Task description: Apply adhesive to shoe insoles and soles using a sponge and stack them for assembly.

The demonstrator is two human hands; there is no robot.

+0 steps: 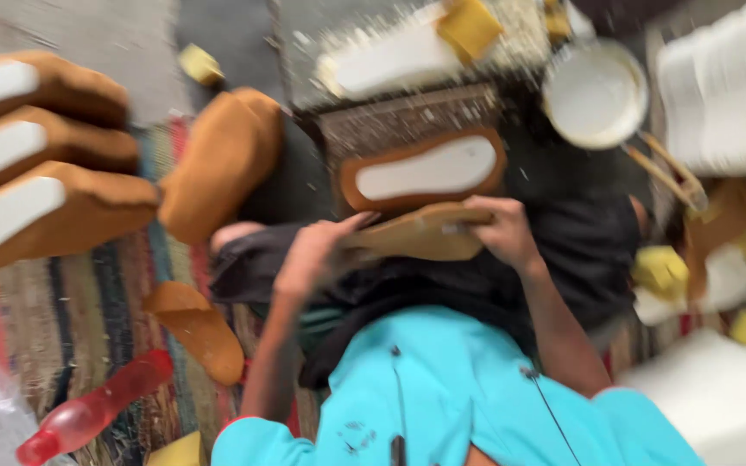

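Observation:
Both of my hands hold a flat tan leather sole piece (420,235) over my lap. My left hand (312,255) grips its left end, my right hand (502,229) its right end. Just beyond it lies a brown shoe upper with a white insole (425,171) on a dark work block (407,121). The picture is blurred by motion.
Three brown shoes with white insoles (36,164) are stacked at the left, a brown shoe (218,160) and a tan leather scrap (200,328) nearby on a striped mat (71,319). A red bottle (88,414) lies at bottom left. A white bowl (596,93), white foam pieces (727,86) and yellow sponges (662,269) sit at the right.

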